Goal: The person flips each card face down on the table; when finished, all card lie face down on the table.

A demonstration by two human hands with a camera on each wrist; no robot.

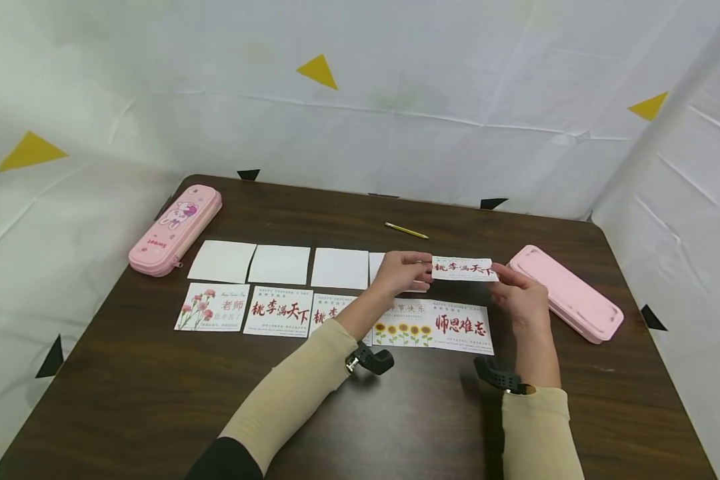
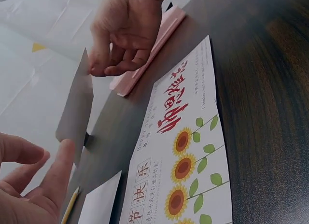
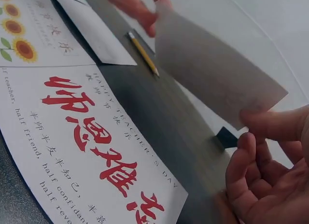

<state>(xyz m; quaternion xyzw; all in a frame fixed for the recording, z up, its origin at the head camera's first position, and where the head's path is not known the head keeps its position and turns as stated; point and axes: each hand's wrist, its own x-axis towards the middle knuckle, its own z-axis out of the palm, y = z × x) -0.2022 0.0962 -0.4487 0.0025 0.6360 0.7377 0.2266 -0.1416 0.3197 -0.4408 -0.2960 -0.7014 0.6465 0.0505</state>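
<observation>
A small card with red Chinese characters [image 1: 463,269] is held up above the table, its grey underside showing in both wrist views. My right hand [image 1: 523,293] pinches its right end between thumb and fingers. At the opposite end my left hand [image 1: 399,272] holds the left edge with its fingertips. Below lie a printed card with sunflowers [image 1: 403,328] and one with red characters [image 1: 462,327], side by side. Farther left in that row are a flower card [image 1: 211,308] and more red-lettered cards [image 1: 278,312], one partly hidden by my left forearm.
Behind the printed row lies a row of blank white cards [image 1: 339,269], one partly covered by my left hand. A yellow pencil [image 1: 407,231] lies farther back. Pink pencil cases stand at left [image 1: 177,230] and right [image 1: 567,293] on the dark wooden table [image 1: 156,400].
</observation>
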